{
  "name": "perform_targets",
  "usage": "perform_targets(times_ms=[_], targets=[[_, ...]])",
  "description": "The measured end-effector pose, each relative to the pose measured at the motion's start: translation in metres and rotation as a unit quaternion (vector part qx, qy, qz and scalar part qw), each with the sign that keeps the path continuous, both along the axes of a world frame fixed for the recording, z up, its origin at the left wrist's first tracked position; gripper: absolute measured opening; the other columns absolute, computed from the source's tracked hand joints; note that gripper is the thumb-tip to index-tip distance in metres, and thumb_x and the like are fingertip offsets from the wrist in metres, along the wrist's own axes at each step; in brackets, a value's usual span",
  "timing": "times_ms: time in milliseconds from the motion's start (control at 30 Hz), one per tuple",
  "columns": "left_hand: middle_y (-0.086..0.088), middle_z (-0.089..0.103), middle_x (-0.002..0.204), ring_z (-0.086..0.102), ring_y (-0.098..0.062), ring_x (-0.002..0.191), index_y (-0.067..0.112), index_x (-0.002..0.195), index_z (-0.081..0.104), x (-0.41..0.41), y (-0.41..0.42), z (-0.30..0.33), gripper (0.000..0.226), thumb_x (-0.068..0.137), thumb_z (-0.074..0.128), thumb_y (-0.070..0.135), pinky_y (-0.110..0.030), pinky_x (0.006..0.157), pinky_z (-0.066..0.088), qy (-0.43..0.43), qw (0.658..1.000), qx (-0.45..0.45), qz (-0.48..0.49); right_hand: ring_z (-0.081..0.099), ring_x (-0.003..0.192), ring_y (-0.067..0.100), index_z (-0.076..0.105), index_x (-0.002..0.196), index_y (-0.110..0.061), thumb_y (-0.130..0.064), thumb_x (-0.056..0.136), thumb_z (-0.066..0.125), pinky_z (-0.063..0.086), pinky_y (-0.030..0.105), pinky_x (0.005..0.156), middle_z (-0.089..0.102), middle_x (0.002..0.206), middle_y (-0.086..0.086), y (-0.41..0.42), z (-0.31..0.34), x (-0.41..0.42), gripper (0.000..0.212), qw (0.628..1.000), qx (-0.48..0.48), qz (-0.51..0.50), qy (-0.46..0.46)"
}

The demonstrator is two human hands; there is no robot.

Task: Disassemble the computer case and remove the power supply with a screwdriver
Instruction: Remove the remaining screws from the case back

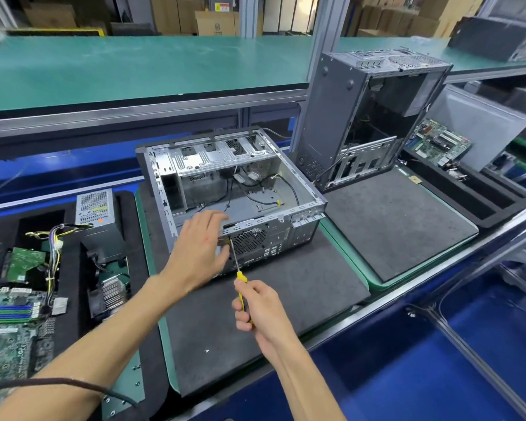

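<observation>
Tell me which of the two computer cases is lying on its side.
The open case in the middle of the bench, at the person's hands. Its open side faces up, while the other case, behind and to its right, stands upright.

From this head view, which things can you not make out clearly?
- Screwdriver tip: the left hand covers where it meets the open case, so the screw is hidden.
- Left hand's fingers: motion-blurred; contact with the case unclear.
- Upright case interior: too dark to tell its contents.
- Board at the left edge: cut off by the frame.
</observation>
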State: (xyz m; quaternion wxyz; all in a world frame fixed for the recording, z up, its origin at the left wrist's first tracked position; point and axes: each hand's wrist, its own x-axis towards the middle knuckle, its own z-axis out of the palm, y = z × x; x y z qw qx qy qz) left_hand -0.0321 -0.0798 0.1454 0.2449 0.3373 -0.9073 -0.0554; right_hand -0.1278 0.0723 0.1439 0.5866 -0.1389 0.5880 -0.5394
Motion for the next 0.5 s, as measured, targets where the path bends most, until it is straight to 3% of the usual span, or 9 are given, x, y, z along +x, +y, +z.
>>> perform_targets(times_ms=[67, 133, 200, 267, 333, 367, 433, 500], targets=[[0.009, 0.064, 0.097, 0.057, -0.012, 0.089, 0.021, 0.105, 0.059, 0.004, 0.025, 0.001, 0.02, 0.087, 0.067, 0.021, -0.032, 0.075, 0.046, 0.133, 0.987, 0.068, 0.054, 0.034, 0.046, 0.01, 0.055, 0.097, -0.008, -0.028, 0.103, 0.056, 0.025, 0.021, 0.041, 0.047, 0.06, 0.0, -0.003, -0.001, 0.0, 0.021, 1.0, 0.007, 0.005, -0.014], [0.007, 0.07, 0.077, 0.064, -0.01, 0.067, 0.02, 0.088, 0.061, 0.002, 0.043, 0.001, 0.01, 0.093, 0.063, 0.029, -0.034, 0.066, 0.054, 0.209, 0.933, 0.268, 0.116, 0.037, 0.046, 0.011, 0.063, 0.097, -0.003, -0.027, 0.106, 0.046, 0.028, 0.022, 0.042, 0.047, 0.059, 0.001, -0.004, -0.002, 0.0, 0.03, 0.998, 0.013, 0.008, -0.057], [-0.008, 0.076, 0.084, 0.072, -0.016, 0.068, 0.01, 0.091, 0.067, -0.003, 0.05, -0.003, 0.023, 0.098, 0.058, 0.029, -0.039, 0.067, 0.061, 0.281, 0.804, 0.501, 0.155, 0.045, 0.049, 0.013, 0.067, 0.1, 0.001, -0.022, 0.108, 0.042, 0.037, 0.024, 0.045, 0.051, 0.061, 0.003, -0.003, -0.004, -0.001, 0.035, 0.997, 0.008, 0.006, -0.074], [-0.018, 0.075, 0.098, 0.075, -0.024, 0.087, 0.002, 0.103, 0.065, -0.009, 0.051, -0.004, 0.027, 0.1, 0.057, 0.027, -0.036, 0.073, 0.06, 0.364, 0.648, 0.65, 0.161, 0.051, 0.055, 0.014, 0.067, 0.102, 0.001, -0.021, 0.107, 0.046, 0.045, 0.026, 0.049, 0.057, 0.067, 0.004, 0.0, -0.006, -0.003, 0.03, 0.999, 0.003, 0.009, -0.054], [-0.021, 0.073, 0.105, 0.071, -0.029, 0.101, 0.0, 0.111, 0.061, -0.015, 0.049, -0.006, 0.029, 0.099, 0.059, 0.026, -0.038, 0.081, 0.057, 0.44, 0.517, 0.72, 0.144, 0.054, 0.058, 0.014, 0.063, 0.105, -0.003, -0.022, 0.104, 0.053, 0.045, 0.026, 0.05, 0.062, 0.072, 0.006, 0.004, -0.005, -0.005, 0.022, 0.999, -0.003, 0.02, -0.025], [-0.021, 0.073, 0.107, 0.07, -0.03, 0.103, 0.0, 0.112, 0.06, -0.019, 0.048, -0.006, 0.03, 0.098, 0.06, 0.026, -0.039, 0.083, 0.056, 0.468, 0.469, 0.736, 0.14, 0.054, 0.057, 0.014, 0.06, 0.106, -0.004, -0.021, 0.103, 0.056, 0.044, 0.025, 0.049, 0.064, 0.073, 0.006, 0.005, -0.005, -0.006, 0.018, 1.0, -0.003, 0.022, -0.011], [-0.02, 0.073, 0.109, 0.07, -0.028, 0.103, 0.0, 0.113, 0.06, -0.026, 0.045, -0.004, 0.03, 0.096, 0.063, 0.025, -0.039, 0.085, 0.056, 0.504, 0.417, 0.744, 0.135, 0.051, 0.054, 0.012, 0.054, 0.106, -0.006, -0.018, 0.101, 0.06, 0.039, 0.023, 0.046, 0.065, 0.07, 0.005, 0.005, -0.002, -0.009, 0.015, 1.0, 0.0, 0.016, 0.008], [-0.017, 0.073, 0.108, 0.07, -0.026, 0.102, 0.001, 0.11, 0.062, -0.031, 0.04, -0.001, 0.028, 0.094, 0.065, 0.024, -0.037, 0.085, 0.056, 0.524, 0.401, 0.738, 0.137, 0.047, 0.05, 0.01, 0.051, 0.107, -0.005, -0.014, 0.098, 0.063, 0.036, 0.021, 0.044, 0.061, 0.065, 0.002, 0.004, -0.002, -0.01, 0.017, 0.999, 0.006, 0.011, 0.032]])
